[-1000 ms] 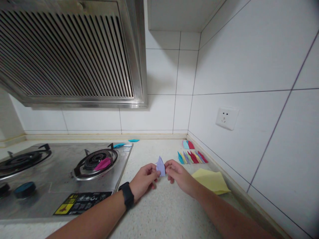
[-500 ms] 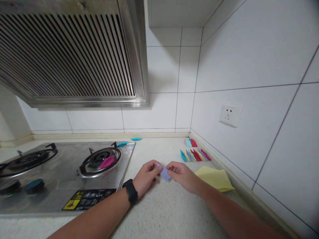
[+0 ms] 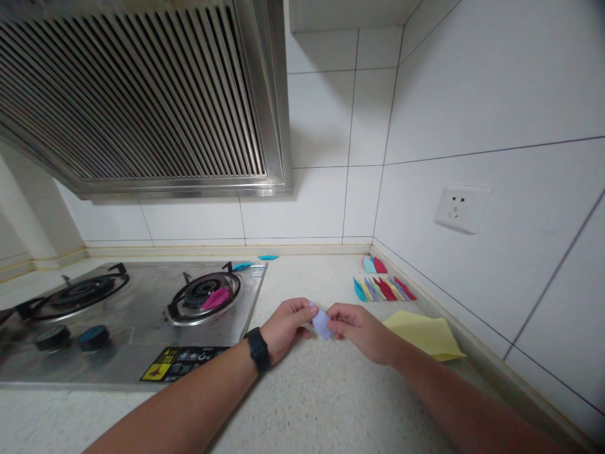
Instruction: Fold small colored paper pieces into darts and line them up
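Observation:
Between my hands is a small piece of lavender paper point(image 3: 322, 325), held up over the speckled counter point(image 3: 326, 391). My left hand point(image 3: 289, 325), with a black watch on its wrist, pinches the paper's upper left edge between thumb and fingers. On the other side, the thumb and forefinger of my right hand point(image 3: 354, 329) close on its right edge. How the paper is folded is hard to make out. Behind my right forearm lies yellow paper point(image 3: 425, 335). Farther back is a row of small folded papers point(image 3: 385, 289) in several colours, with a smaller cluster of folded papers point(image 3: 374, 265) behind it.
A gas stove point(image 3: 142, 343) takes up the left side, with a magenta folded paper point(image 3: 216, 298) on its right burner. Two blue papers lie near the back, one on the stove's corner and one on the counter point(image 3: 268, 257). A range hood point(image 3: 142, 107) hangs above.
The whole view has shifted, so the scene sits slightly farther right and higher. Both hands still grip the lavender paper, whose tilt has changed a little.

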Demonstrator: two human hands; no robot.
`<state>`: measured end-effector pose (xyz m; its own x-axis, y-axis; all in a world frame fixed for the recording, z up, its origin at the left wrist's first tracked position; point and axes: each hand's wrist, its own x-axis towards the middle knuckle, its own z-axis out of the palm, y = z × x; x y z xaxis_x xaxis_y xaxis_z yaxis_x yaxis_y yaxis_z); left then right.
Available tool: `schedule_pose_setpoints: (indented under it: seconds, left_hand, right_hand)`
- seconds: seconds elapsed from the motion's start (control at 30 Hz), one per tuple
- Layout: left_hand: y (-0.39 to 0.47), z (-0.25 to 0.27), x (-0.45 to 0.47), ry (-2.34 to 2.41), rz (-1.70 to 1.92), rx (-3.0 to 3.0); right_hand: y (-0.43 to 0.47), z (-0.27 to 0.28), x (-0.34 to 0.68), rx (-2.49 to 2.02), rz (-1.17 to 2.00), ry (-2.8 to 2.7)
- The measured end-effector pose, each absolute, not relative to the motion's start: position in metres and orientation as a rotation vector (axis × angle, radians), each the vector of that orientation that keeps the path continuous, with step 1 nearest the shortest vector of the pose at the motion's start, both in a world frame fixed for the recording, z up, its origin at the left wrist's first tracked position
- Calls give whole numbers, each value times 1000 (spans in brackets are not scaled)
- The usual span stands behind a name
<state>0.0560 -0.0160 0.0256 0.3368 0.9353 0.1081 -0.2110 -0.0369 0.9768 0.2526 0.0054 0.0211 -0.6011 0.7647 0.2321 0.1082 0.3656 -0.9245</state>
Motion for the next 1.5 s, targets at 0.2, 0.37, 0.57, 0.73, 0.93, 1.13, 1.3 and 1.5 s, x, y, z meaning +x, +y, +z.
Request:
schedule_pose_setpoints:
  seconds: [0.2,0.37,0.57,0.73,0.93,1.13,1.3,1.5]
  left_hand:
    - [-9,25,52,907,1124,1440]
    - [-12,20,56,913,991,1530]
    - [-12,17,59,939,1047,1533]
    - [-15,24,59,917,1033,1457]
    - [-18,30,59,879,1002,1468]
    - [-9,19,57,984,1024,1510]
    - [-1,10,54,1061,1077,1545]
    - [0,12,50,1054,1109,1457]
  right_hand:
    - [11,18,252,-798,1107,-1895]
    - [13,23,253,-843,1009,-1889]
    - [14,22,254,-848,1131,-1852]
    - [19,21,257,-877,1153,-1897]
    - [15,25,256,-857,1263,-1828]
    - [21,21,260,-896,1189,-1919]
    - [18,17,257,-927,896,-1964]
    - [19,12,257,-961,883,-1967]
